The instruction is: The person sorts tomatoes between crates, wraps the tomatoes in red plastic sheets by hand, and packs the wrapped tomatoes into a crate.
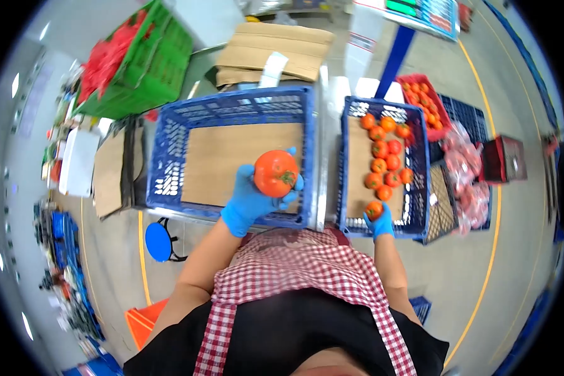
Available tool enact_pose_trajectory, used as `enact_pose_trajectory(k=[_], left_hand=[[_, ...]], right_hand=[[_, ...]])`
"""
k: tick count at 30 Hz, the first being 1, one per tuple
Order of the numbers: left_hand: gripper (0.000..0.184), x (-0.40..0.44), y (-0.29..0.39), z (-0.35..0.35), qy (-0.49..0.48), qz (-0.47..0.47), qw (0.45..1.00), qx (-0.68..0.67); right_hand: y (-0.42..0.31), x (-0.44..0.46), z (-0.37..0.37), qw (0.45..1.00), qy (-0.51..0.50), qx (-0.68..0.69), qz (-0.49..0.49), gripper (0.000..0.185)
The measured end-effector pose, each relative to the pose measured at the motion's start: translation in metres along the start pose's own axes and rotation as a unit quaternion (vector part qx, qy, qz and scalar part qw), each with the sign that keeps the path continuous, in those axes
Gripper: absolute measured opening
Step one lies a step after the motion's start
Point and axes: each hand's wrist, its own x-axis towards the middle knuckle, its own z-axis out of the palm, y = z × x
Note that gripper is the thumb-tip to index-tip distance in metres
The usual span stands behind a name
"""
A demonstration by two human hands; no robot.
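Note:
My left hand (247, 194), in a blue glove, grips a large red tomato (274, 172) with its green stem end showing. It is held above the near right part of a blue crate (232, 99) whose floor is lined with cardboard (225, 166). My right hand (381, 222), also gloved in blue, has its fingers around a smaller tomato (374, 210). That hand is at the near edge of a second blue crate (343, 169), where several loose tomatoes (385, 160) lie on a cardboard liner.
Beyond the right crate stands a red crate of tomatoes (423, 103). Bagged red produce (467, 182) lies farther right. A green crate with red bags (147, 69) is at the back left, near folded cardboard (272, 53). A blue stool (159, 242) stands below the left crate.

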Motion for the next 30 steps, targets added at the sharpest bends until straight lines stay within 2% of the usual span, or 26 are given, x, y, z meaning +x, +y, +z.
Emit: enact_pose_trajectory(k=[2,3,5,6,8,10,12,13,14,15,16,19,21,22,23,24,25,26,27,28,29,30], left_hand=[[0.087,-0.017,0.009,-0.011,0.037,0.033,0.997,-0.053],[0.086,-0.026,0.015,-0.016,0.040,0.045,0.996,-0.067],[0.085,-0.043,0.030,-0.027,0.026,0.060,0.994,-0.092],[0.083,-0.053,0.039,-0.034,0.014,0.069,0.993,-0.099],[0.081,-0.072,0.057,-0.048,-0.011,0.087,0.990,-0.114],[0.079,-0.101,0.084,-0.064,-0.027,0.101,0.986,-0.134],[0.075,-0.130,0.109,-0.078,0.013,0.119,0.979,-0.168],[0.073,-0.146,0.122,-0.084,0.031,0.134,0.973,-0.184],[0.070,-0.159,0.133,-0.093,0.033,0.151,0.968,-0.198],[0.068,-0.172,0.145,-0.103,0.034,0.177,0.961,-0.208],[0.065,-0.191,0.163,-0.115,0.036,0.206,0.953,-0.218],[0.055,-0.261,0.220,-0.147,0.052,0.279,0.903,-0.322],[0.044,-0.301,0.283,-0.194,0.069,0.455,0.851,-0.254],[0.039,-0.333,0.330,-0.210,0.097,0.493,0.819,-0.275],[0.040,-0.367,0.393,-0.250,0.067,0.553,0.794,-0.244],[0.050,-0.403,0.451,-0.254,0.116,0.618,0.767,-0.125],[0.062,-0.439,0.508,-0.258,0.175,0.675,0.717,-0.019],[0.076,-0.467,0.540,-0.241,0.224,0.666,0.705,-0.098],[0.074,-0.471,0.560,-0.204,0.349,0.672,0.642,-0.118],[0.053,-0.472,0.561,-0.190,0.380,0.624,0.672,-0.120],[0.039,-0.472,0.570,-0.245,0.263,0.580,0.770,0.033],[0.028,-0.449,0.545,-0.254,0.315,0.524,0.758,0.228]], right_hand=[[0.001,0.021,-0.015,0.998,0.029,-0.047,-0.034,0.041],[0.007,0.045,-0.031,0.995,-0.070,-0.040,-0.060,0.045],[0.007,0.001,0.005,0.997,0.041,-0.035,-0.051,0.058],[0.008,-0.010,0.012,0.997,0.009,-0.052,-0.064,0.060],[0.013,-0.015,0.015,0.990,-0.043,-0.090,-0.102,0.048],[0.031,-0.041,0.034,0.990,-0.038,-0.083,-0.108,0.050],[0.048,-0.043,0.038,0.990,-0.025,-0.071,-0.123,0.055],[0.053,-0.048,0.032,0.981,-0.061,-0.137,-0.127,0.043],[0.054,-0.029,0.017,0.963,-0.088,-0.190,-0.170,0.039],[0.054,-0.009,0.002,0.941,-0.110,-0.238,-0.215,0.040],[0.054,-0.017,-0.002,0.930,-0.182,-0.261,-0.182,0.047],[0.118,-0.074,0.061,0.923,-0.091,-0.309,-0.213,0.047],[0.154,-0.106,0.101,0.914,-0.051,-0.328,-0.232,0.048],[0.166,-0.116,0.117,0.911,-0.043,-0.332,-0.242,0.048],[0.176,-0.124,0.130,0.907,-0.037,-0.336,-0.253,0.048],[0.184,-0.133,0.138,0.905,-0.032,-0.337,-0.258,0.048],[0.192,-0.139,0.147,0.902,-0.030,-0.339,-0.268,0.048],[0.198,-0.145,0.155,0.900,-0.027,-0.335,-0.276,0.049],[0.203,-0.149,0.161,0.899,-0.026,-0.332,-0.285,0.049],[0.206,-0.153,0.165,0.897,-0.023,-0.329,-0.295,0.049],[0.207,-0.158,0.167,0.894,-0.024,-0.326,-0.305,0.049],[0.209,-0.160,0.169,0.892,-0.024,-0.321,-0.316,0.050]])
